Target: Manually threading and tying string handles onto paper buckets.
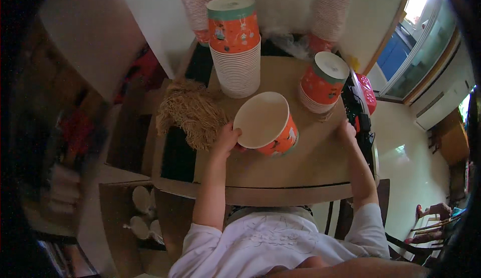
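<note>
A large orange paper bucket [265, 120] with a cream inside lies tilted at the middle of the table, its mouth toward the upper left. My left hand [228, 138] grips its rim, thumb near the mouth and fingers underneath. Over by the table's right edge, my right hand [346, 130] is closed; whatever it may hold is too small to make out. Beside my left hand lies a heap of tan twisted paper cords [190, 112]. Beyond my right hand stands a short upside-down stack of similar buckets [328, 80], with a few brown strands at its base.
A taller upside-down bucket stack [234, 47] stands at the far middle. More stacks [330, 12] line the wall, with clear plastic film [288, 45] between. Cardboard [225, 170] covers the table. An open box [117, 203] with white items sits lower left; a red basket [367, 92] is at right.
</note>
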Available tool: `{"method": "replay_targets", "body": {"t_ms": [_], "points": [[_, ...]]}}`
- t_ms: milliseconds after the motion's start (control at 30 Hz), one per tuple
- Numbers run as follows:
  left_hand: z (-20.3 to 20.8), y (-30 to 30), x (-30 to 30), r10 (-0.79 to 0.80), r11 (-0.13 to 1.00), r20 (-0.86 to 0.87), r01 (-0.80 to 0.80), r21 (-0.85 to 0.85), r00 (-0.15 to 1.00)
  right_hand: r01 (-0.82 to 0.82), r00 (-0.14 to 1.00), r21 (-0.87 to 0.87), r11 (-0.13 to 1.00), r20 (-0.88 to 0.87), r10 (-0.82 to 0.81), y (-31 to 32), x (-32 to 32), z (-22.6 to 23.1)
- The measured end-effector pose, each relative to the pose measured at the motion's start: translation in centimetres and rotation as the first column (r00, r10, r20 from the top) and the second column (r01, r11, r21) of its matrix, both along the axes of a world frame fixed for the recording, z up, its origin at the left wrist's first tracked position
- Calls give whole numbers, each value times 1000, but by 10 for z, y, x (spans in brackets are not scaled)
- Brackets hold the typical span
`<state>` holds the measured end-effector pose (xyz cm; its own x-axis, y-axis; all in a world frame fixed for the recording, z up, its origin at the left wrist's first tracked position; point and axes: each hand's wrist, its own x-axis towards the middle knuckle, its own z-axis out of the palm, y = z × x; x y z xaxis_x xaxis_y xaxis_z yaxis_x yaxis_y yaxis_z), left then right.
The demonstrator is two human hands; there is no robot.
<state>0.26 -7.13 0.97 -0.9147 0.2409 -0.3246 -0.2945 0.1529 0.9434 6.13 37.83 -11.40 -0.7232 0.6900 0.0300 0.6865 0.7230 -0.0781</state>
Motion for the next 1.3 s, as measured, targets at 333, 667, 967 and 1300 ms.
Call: {"method": "replay_targets", "body": {"t_ms": [333,667,967,1300], "points": [[-17,2,12,-128,926,-423,-45,-375,897,-264,937,-220,939,-290,196,-84,23,93],[35,16,50,-336,769,-368,28,-639,867,-731,669,-682,15,-721,-180,-168,6,118],[29,22,81,-232,890,-909,-300,-342,347,-843,143,206,496,-805,576,-214,65,139],[23,21,98,-146,963,-987,-220,-156,63,-822,-40,338,459,-838,544,-222,92,123]]}}
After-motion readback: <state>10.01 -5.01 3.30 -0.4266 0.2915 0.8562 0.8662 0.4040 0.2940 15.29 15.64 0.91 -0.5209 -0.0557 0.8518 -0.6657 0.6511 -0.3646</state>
